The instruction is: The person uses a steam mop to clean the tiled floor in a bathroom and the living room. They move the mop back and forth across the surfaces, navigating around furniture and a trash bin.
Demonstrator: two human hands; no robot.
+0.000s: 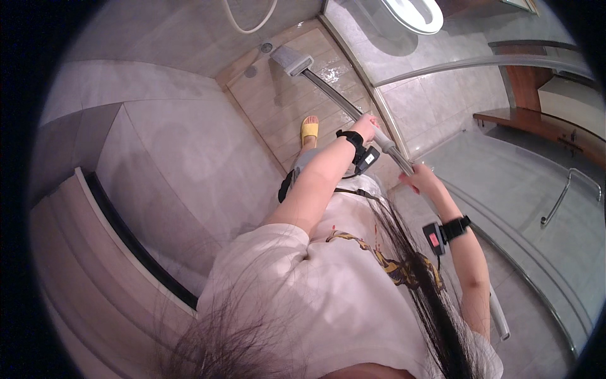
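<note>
Both of my hands are closed around the pole of a long-handled floor-cleaning tool (331, 92). My left hand (365, 128) grips it farther down, just below a pale collar joint. Higher up and nearer my body, my right hand (423, 179) holds the metal section. The tool's flared head (294, 61) rests on wet wood-look floor tiles (270, 94); I cannot tell whether it has bristles or a blade. Behind my right forearm the pole runs back to its light end (499, 315). Each wrist wears a black strap with a small device.
Two round floor drains, one dark (266, 48) and one paler (251, 71), lie near the head. My foot in a yellow slipper (310, 129) stands on the tiles. A metal-edged threshold (350, 52) and glass panels (511, 175) border the right. Beyond is a toilet (416, 16). A hose (248, 31) hangs ahead.
</note>
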